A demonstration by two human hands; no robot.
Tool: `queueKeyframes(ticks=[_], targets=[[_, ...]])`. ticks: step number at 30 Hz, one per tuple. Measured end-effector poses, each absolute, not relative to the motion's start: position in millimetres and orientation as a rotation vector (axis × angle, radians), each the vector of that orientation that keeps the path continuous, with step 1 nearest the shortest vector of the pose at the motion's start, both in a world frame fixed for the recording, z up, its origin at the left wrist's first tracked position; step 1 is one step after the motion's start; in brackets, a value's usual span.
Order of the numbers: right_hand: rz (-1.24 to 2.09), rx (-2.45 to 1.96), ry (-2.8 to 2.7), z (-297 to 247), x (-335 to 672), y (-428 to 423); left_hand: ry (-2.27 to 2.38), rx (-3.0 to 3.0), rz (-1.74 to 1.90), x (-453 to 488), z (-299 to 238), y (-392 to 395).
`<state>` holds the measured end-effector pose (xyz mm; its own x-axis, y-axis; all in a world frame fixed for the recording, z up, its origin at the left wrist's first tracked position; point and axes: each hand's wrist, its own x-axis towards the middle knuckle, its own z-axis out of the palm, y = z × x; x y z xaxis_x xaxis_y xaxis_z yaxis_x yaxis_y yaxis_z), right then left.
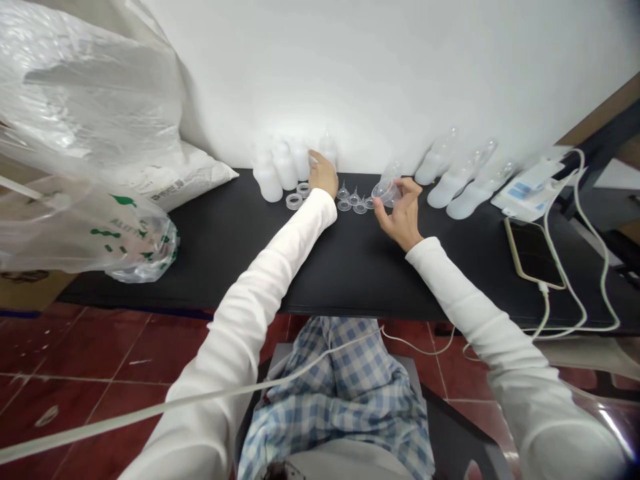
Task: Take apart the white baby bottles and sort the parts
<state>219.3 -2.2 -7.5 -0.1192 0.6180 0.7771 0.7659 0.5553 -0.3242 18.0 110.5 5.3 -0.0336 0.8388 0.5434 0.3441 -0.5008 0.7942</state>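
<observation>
My right hand (403, 215) pinches a clear plastic dome cap (385, 193) between thumb and fingertips, above the tabletop. My left hand (323, 175) has its fingers against a frosted plastic baby bottle (327, 148) at the back of the black table (400, 287). Beside that bottle stand several more frosted bottles (283, 168). Two translucent collar rings (295, 201) lie by my left hand. Several clear silicone teats (354, 199) sit between my hands. Three larger frosted bottles (457, 179) lean on the wall to the right.
A white wall (350, 67) rises behind the table. A crumpled plastic bag (85, 133) and white sack (185, 177) fill the left. To the right lie a phone (533, 252), white box (530, 190) and pale cables (565, 293). Red tile floor (100, 360) lies below.
</observation>
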Motion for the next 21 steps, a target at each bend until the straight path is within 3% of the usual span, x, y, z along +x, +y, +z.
queueKeyframes(ticks=[5,9,21], targets=[[-0.185,-1.077,-1.879,-6,218,-5,1.309,1.888,1.489,14,27,44],[-0.154,-1.116,-1.923,-3,209,-8,1.036,2.009,1.332,4,23,5],[0.08,-1.063,-2.134,6,203,-16,0.762,1.862,1.192,-2,9,-14]])
